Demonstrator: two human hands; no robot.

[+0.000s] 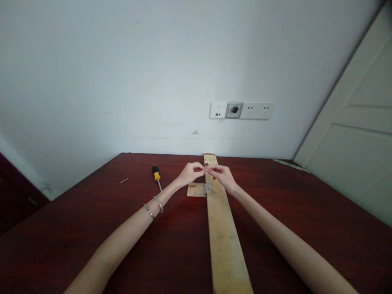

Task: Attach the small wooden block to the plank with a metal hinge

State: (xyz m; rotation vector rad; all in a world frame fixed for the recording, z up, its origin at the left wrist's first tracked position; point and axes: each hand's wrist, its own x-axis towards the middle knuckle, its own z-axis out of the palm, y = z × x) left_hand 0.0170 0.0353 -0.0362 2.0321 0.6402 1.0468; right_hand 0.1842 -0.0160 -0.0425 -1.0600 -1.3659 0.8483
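My left hand [191, 173] and my right hand [223, 176] meet above the far part of a long wooden board [226, 237]. Both are closed in a pinch, fingertips almost touching around a small silvery piece [206, 168] too small to identify. Just below them, a small metal hinge [208, 188] lies at the board's left edge, beside a short wooden piece [196, 190]. Left of my left hand, a screwdriver [156, 173] with a black and yellow handle rests on the table, its tip close to my forearm.
A thin metal nail or screw [124, 180] lies on the dark red table [92, 212] at the left. The board runs from the near edge toward the white wall, where outlets [257, 110] are mounted. A flat strip [290, 165] lies at the back right, near a pale door [355, 122].
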